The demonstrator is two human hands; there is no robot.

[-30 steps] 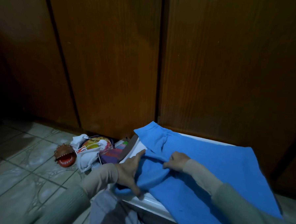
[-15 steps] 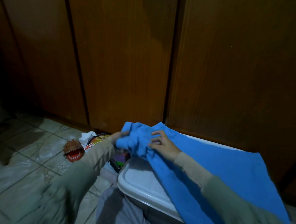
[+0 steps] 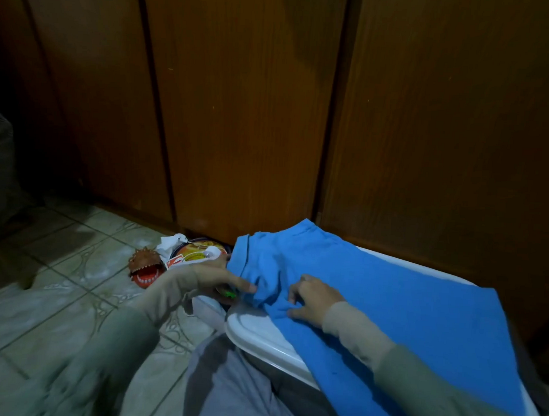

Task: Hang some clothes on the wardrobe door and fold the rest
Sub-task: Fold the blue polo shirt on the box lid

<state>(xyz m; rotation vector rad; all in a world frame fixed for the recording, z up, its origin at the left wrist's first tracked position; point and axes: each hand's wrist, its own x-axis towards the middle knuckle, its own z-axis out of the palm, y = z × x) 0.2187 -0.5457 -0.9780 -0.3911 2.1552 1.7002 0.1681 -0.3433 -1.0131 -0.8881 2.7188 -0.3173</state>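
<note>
A bright blue shirt [image 3: 404, 310] lies spread over a white plastic lid [image 3: 260, 337] in front of the brown wardrobe doors [image 3: 246, 111]. Its left end is bunched into folds. My left hand [image 3: 215, 278] reaches in from the left and grips the bunched sleeve end, its fingers partly hidden under the cloth. My right hand [image 3: 313, 300] rests on the shirt just right of the bunch, with bent fingertips pressing the fabric down.
A brown toy head with red mouth and teeth [image 3: 144, 269] lies on the tiled floor [image 3: 55, 291]. Beside it is a round printed tin with white wrapping [image 3: 194, 253]. Grey cloth [image 3: 235, 390] lies below the lid.
My left hand has carried the sleeve end across the shirt, and the bunch now sits lower, nearer me. My right hand has slid down the shirt to just right of the bunch.
</note>
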